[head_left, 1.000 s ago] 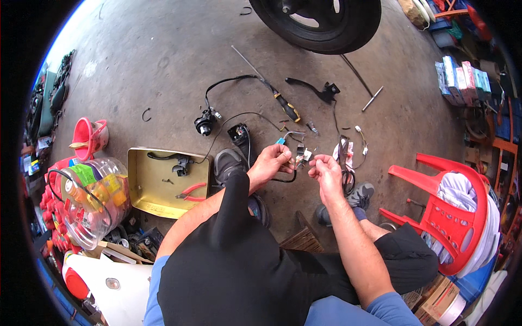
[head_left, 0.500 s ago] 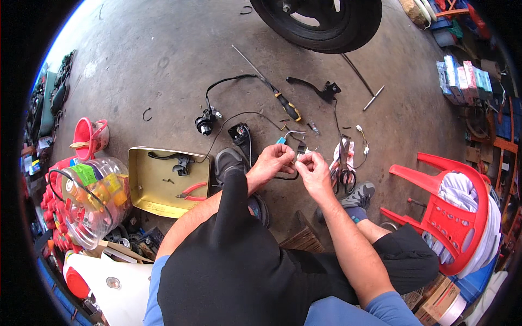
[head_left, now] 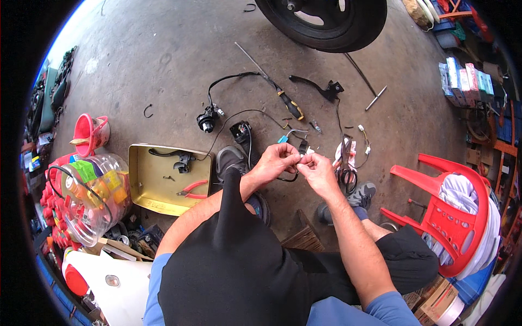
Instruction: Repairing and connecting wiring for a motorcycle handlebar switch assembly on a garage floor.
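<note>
My left hand (head_left: 275,164) and my right hand (head_left: 319,174) meet fingertip to fingertip above the floor, both closed in a pinch. Whatever lies between the fingers is too small to make out. A black cable (head_left: 288,179) loops just under them. Close beyond the fingertips are a black connector (head_left: 303,146) and a teal connector (head_left: 283,139) with thin wires. To the right of my right hand, scissors (head_left: 346,176) lie by a stained white cloth (head_left: 352,151). Farther off are a screwdriver (head_left: 290,105), a black lever with its bracket (head_left: 330,90) and a black switch housing (head_left: 206,119).
A gold tray (head_left: 142,202) at left holds red-handled pliers (head_left: 193,188) and a lever part (head_left: 183,161). Beside it stand a clear plastic jar (head_left: 92,190) and a red bucket (head_left: 91,136). A black wheel (head_left: 326,27) is ahead, a red chair (head_left: 462,217) at right.
The hands stay pinched together in nearly the same place, with only slight finger movement. The whole view has shifted a little.
</note>
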A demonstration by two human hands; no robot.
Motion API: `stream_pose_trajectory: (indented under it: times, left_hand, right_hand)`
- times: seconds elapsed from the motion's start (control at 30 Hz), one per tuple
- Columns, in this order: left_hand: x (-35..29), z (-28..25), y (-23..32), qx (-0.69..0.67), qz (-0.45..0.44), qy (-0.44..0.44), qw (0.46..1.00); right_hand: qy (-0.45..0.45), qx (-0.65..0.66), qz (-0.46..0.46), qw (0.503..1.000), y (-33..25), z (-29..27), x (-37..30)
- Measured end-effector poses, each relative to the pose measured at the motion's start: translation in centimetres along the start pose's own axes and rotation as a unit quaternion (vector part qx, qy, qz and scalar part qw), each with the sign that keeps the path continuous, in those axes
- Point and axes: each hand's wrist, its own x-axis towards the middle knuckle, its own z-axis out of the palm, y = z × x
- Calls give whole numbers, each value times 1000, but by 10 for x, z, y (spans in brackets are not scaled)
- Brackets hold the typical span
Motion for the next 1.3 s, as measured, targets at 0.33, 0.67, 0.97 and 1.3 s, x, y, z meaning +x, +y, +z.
stream_pose_trajectory:
  times: [0.33, 0.67, 0.97, 1.3]
  left_hand:
    - [3, -3, -5, 87, 46, 17, 995]
    - [1, -3, 1, 29, 1, 26, 999]
    - [-1, -2, -7, -15, 24, -79, 996]
    - [0, 1, -2, 6, -17, -41, 999]
  right_hand:
    - [-5, -109, -5, 994, 3, 1, 4]
    - [-8, 39, 29, 999, 6, 1, 0]
    - [18, 127, 21, 992, 8, -3, -1]
    - [47, 127, -24, 990, 5, 1, -6]
